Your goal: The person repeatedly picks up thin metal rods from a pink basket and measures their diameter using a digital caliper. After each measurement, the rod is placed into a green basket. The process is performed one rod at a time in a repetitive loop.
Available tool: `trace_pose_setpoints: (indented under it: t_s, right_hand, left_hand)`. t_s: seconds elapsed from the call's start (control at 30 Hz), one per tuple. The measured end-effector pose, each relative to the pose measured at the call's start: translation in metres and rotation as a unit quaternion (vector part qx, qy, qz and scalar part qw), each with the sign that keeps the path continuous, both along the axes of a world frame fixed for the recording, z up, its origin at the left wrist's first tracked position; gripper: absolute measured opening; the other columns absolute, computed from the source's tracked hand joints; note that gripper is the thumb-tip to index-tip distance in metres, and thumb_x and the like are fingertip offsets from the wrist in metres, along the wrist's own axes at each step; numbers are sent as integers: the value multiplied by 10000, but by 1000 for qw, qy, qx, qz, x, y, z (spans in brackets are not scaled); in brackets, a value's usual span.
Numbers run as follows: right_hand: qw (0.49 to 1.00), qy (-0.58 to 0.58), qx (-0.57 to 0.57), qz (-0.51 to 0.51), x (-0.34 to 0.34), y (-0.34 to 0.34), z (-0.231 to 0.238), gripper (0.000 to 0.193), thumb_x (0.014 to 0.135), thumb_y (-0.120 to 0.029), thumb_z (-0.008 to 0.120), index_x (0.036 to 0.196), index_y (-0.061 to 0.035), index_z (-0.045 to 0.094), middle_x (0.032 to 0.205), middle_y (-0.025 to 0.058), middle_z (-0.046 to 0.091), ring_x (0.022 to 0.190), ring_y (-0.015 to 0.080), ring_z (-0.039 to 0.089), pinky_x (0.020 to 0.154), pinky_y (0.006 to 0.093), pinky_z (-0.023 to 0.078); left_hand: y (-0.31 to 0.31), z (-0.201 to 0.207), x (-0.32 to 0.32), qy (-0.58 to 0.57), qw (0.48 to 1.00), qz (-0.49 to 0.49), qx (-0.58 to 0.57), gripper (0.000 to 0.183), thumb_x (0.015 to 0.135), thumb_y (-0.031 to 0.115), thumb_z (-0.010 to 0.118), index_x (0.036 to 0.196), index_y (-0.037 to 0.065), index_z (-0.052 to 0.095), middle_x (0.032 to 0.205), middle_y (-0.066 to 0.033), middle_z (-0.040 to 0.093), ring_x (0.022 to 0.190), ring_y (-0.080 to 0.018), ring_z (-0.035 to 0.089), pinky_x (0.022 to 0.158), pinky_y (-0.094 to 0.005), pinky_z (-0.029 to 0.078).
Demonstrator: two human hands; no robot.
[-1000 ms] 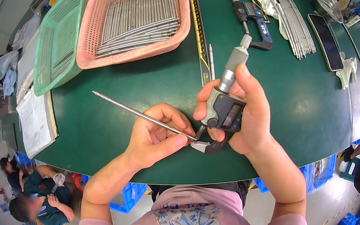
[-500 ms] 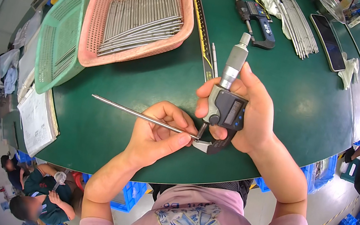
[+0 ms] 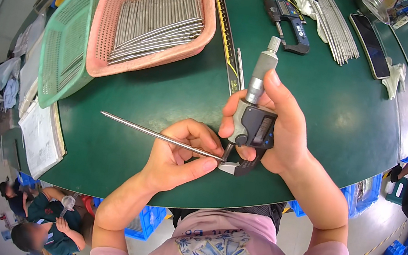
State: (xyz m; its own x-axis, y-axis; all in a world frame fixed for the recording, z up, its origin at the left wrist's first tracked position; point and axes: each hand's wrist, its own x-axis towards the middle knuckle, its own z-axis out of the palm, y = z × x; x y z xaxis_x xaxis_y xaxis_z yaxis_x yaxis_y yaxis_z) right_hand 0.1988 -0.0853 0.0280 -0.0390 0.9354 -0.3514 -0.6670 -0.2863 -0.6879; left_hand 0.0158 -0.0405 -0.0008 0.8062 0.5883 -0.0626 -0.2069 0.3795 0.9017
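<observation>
My left hand (image 3: 180, 153) pinches a slim metal rod (image 3: 146, 130) near its right end. The rod slants up and leftward over the green table. Its right tip sits between the jaws of a digital micrometer (image 3: 253, 122), at the lower end of the frame; whether both jaws touch it I cannot tell. My right hand (image 3: 286, 125) is wrapped round the micrometer, thumb up along the grey thimble. The micrometer stands nearly upright, its small display facing me.
A pink basket (image 3: 99, 49) full of metal rods and a green basket (image 3: 51, 65) stand at the left. Behind lie a second micrometer (image 3: 288, 19), loose rods (image 3: 335, 30) and a phone (image 3: 369, 46). A ruler (image 3: 227, 33) and papers (image 3: 43, 140) rest on the table (image 3: 115, 166).
The micrometer's upper end has tipped slightly left, and my right thumb has shifted a little left along it. The rod's angle has steepened slightly. Both hands keep their holds.
</observation>
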Motion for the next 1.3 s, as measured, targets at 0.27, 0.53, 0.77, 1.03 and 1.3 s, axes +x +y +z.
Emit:
trace_pose_setpoints:
  t_s: [0.27,0.53,0.77,1.03,1.3]
  right_hand:
    - [999,-23,30,4,0,0,0,612,853,-563,318,824,2,553,656,112,583,411,126,462,386,227,374]
    - [999,37,22,-2,1,0,-1,613,868,-513,268,844,26,561,670,125,596,428,138,480,386,231,377]
    - [999,40,29,2,1,0,-4,631,811,-565,339,822,24,566,664,118,595,421,135,477,386,229,375]
    - [1000,9,22,1,-1,-1,-1,605,801,-577,386,812,0,570,643,103,588,405,129,467,385,226,370]
    - [999,2,35,-10,0,-2,0,604,800,-576,388,810,-2,573,647,102,592,405,127,470,386,223,375]
  left_hand:
    - [0,-4,0,-3,1000,5,14,168,748,-56,618,869,-9,511,890,-103,572,829,-134,564,721,-243,466]
    - [0,-3,-1,-9,1000,12,5,154,758,-48,613,862,-8,506,898,-112,576,808,-127,567,702,-237,469]
    - [0,-2,-1,-13,1000,15,0,153,759,-45,613,859,-6,504,895,-114,579,790,-125,572,694,-234,470]
    - [0,-3,0,-15,1000,12,-3,155,754,-54,610,857,-2,505,892,-114,581,791,-125,572,693,-239,470]
    - [1,-4,-1,-11,1000,14,0,140,767,-13,610,862,-7,507,881,-110,577,788,-126,571,690,-239,468]
